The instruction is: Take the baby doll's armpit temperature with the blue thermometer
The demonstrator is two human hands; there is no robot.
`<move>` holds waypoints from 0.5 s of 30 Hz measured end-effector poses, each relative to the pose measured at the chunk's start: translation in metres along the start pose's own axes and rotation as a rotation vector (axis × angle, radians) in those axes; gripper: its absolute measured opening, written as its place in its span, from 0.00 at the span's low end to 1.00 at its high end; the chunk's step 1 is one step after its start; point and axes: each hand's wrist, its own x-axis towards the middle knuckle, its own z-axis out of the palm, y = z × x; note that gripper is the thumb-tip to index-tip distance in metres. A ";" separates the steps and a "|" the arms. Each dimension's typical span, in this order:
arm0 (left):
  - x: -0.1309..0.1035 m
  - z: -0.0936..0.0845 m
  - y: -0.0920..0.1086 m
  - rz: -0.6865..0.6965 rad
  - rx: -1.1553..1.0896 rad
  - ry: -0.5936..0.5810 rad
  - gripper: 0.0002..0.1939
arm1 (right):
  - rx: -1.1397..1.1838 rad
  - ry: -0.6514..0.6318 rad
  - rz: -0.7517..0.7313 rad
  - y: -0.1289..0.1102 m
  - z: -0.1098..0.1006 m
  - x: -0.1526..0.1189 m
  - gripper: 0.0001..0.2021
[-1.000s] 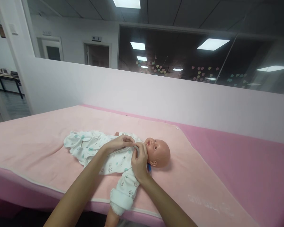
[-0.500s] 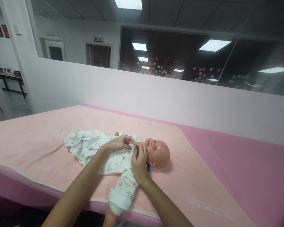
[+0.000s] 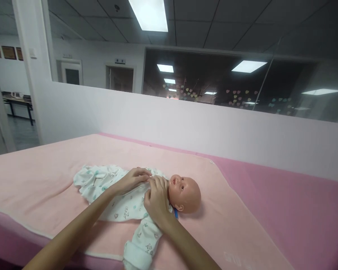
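A baby doll [image 3: 187, 194] lies on its back with its head toward the right. It wears a white patterned baby outfit [image 3: 126, 208] with a folded cuff on the near sleeve. My left hand [image 3: 135, 180] is at the front of the chest, its fingers bent and closed at the cloth. Just right of it, below the doll's chin, my right hand [image 3: 157, 197] presses over the upper chest with curled fingers on the same outfit. The fingertips of both hands nearly meet, and the spot they grip is hidden beneath them. A bit of blue [image 3: 176, 213] shows under the doll's neck.
A peach blanket [image 3: 231, 232] covers a pink padded surface [image 3: 298, 187]. Behind it runs a low white wall [image 3: 186, 123] with a dark window above. At the far left stands a table [image 3: 18, 101] beyond a doorway.
The view has tilted upward, so the doll and hands sit lower in it. My right hand has turned, its back now covering more of the upper chest. Both hands stay at the outfit's front.
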 end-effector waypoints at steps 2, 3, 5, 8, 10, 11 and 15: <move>-0.009 -0.003 0.004 0.026 0.193 -0.012 0.15 | -0.038 -0.014 -0.006 0.000 0.004 0.006 0.14; -0.013 -0.003 0.005 0.038 0.269 -0.015 0.15 | -0.045 -0.016 0.001 0.001 0.006 0.008 0.12; -0.020 -0.002 0.004 0.086 0.394 0.017 0.15 | -0.036 -0.028 0.030 0.003 0.010 0.010 0.08; -0.028 0.002 -0.005 0.201 0.574 0.093 0.15 | 0.019 -0.061 0.098 0.008 0.013 0.009 0.04; -0.031 0.006 -0.013 0.264 0.677 0.109 0.15 | 0.066 -0.077 0.120 0.011 0.014 0.008 0.04; -0.032 0.009 -0.017 0.291 0.720 0.124 0.15 | 0.087 -0.080 0.121 0.012 0.013 0.007 0.04; -0.038 0.018 -0.027 0.372 0.858 0.264 0.14 | 0.161 -0.069 0.147 0.012 0.010 0.005 0.05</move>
